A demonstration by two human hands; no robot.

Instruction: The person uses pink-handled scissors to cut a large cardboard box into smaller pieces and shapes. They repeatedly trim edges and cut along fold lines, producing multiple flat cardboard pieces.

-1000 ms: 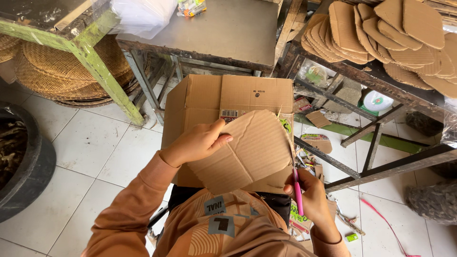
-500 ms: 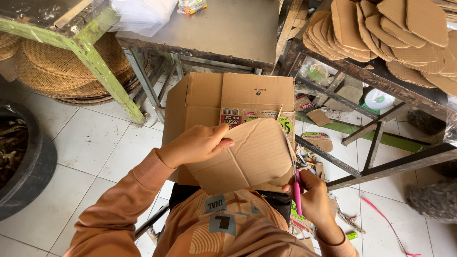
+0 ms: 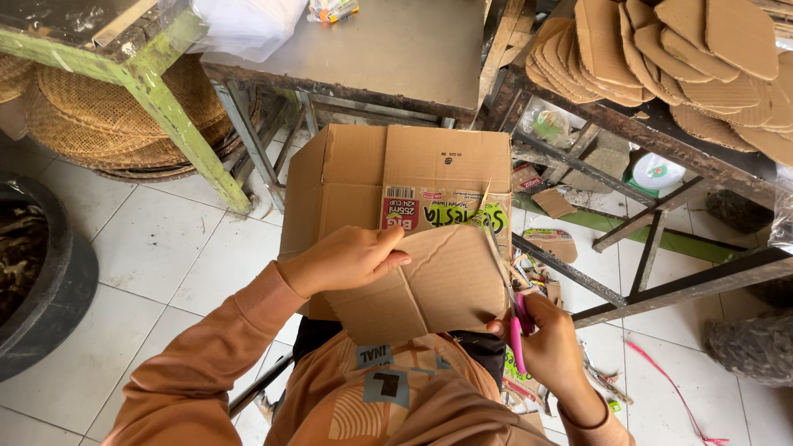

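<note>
Since half a second ago the cut cardboard piece (image 3: pixel 429 285) has sunk lower against the person's chest, baring more of the printed flap on the large cardboard box (image 3: pixel 396 177) behind it, and the scissors have worked further along its right edge. At 9 o'clock of the view a dark round tub (image 3: pixel 49 289) sits on the white tiled floor (image 3: pixel 165 264), and at 10 o'clock woven rattan trays (image 3: pixel 91 124) are stacked under a green-painted table leg (image 3: pixel 178 132). Left of centre, the left hand (image 3: pixel 351 258) pinches the cardboard piece at its left edge, thumb on top and pointing to 3 o'clock, the other fingers curled beneath and out of sight. That piece lies tilted across the person's lap, overlapping the lower front of the open box, below a grey metal table (image 3: pixel 388 49) at 12 o'clock. At 4 o'clock of the piece, the right hand (image 3: pixel 549 347) is closed around pink-handled scissors (image 3: pixel 516 330), fingers through the loops, the blades running up along the cardboard's right edge; how far the blades are parted I cannot tell. Offcuts and scraps (image 3: pixel 541 248) litter the floor just beside it. At 1 to 2 o'clock, a rack holds overlapping rounded cardboard cutouts (image 3: pixel 661 49).
</note>
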